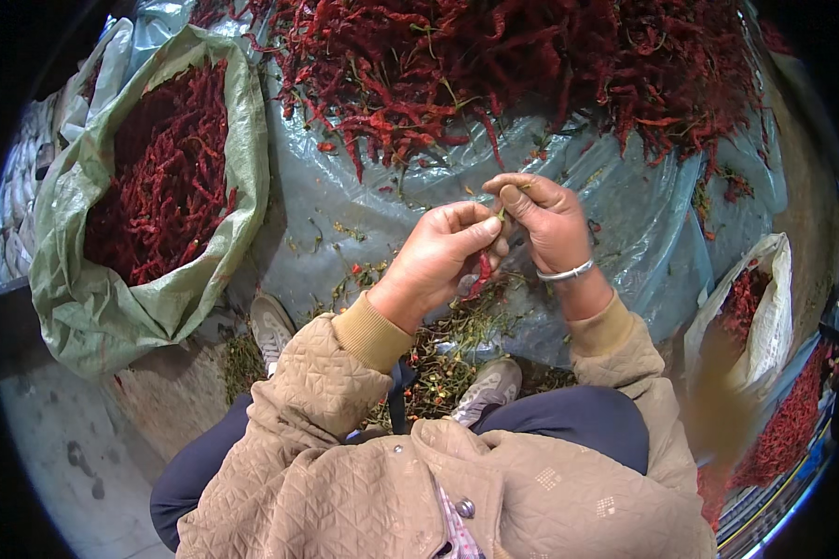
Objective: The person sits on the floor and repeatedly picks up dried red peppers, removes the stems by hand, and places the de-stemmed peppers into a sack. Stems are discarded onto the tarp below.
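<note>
My left hand [442,251] is closed around a dried red chili pepper [484,271], whose wrinkled body hangs below the fingers. Its green stem end [501,215] shows by the left thumb tip. My right hand [554,220], with a silver bangle at the wrist, meets the left one. A thin yellowish-green bit of stem [525,186] shows between its thumb and forefinger. Both hands are above a translucent plastic sheet [349,202]. Beyond them lies a large heap of dried red chilies [503,63]. The left fingers hide part of the pepper.
A green woven sack [63,279] of red chilies stands at left. At right are a white sack [779,293] holding chilies and another chili heap [786,433]. Discarded stems [454,342] litter the ground between my shoes [489,388]. Scattered chilies [737,185] lie on the sheet's right side.
</note>
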### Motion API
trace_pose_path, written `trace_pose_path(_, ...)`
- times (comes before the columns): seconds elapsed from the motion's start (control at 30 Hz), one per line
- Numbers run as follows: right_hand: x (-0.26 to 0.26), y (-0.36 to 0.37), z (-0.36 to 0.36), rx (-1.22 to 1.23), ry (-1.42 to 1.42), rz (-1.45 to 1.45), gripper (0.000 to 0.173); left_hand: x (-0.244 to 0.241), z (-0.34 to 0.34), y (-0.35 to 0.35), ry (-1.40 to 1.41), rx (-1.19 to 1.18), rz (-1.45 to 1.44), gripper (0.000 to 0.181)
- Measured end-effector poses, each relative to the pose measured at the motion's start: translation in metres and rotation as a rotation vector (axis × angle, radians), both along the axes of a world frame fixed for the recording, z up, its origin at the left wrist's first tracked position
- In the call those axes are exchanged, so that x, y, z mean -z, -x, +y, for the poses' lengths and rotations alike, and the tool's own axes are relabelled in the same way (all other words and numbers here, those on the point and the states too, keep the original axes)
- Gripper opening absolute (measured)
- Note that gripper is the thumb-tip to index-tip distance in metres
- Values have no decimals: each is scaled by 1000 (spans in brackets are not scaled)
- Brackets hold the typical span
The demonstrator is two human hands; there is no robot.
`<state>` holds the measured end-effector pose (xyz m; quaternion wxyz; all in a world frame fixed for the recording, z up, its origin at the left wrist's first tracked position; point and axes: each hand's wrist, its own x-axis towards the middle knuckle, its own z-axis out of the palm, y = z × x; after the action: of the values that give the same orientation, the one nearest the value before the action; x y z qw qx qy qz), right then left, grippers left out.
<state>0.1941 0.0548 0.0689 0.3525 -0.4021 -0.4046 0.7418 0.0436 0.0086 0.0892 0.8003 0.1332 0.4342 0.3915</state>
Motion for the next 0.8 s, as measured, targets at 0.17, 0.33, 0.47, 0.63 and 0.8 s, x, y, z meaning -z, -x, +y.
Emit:
trace_pose_path(0.17,10,11,-7,-162,-587,-360,14,28,-16,4,-934,350,1252,5)
trace_pose_path(0.33,-8,26,-4,-714,-566,-6,12,48,-68,32,-602,698,853,12)
trace_pose_path(0.47,46,6,40,-855,-449,-691,31,47,-40,87,-533,482,1006,7)
trace_pose_path(0.63,107,13,117,-86,-910,-1147,28,41,57,76,-652,89,1282,28)
trace_pose_path(0.8,105,15,86,-272,-864,-1280,12,88,96,79,-608,363,1624,36)
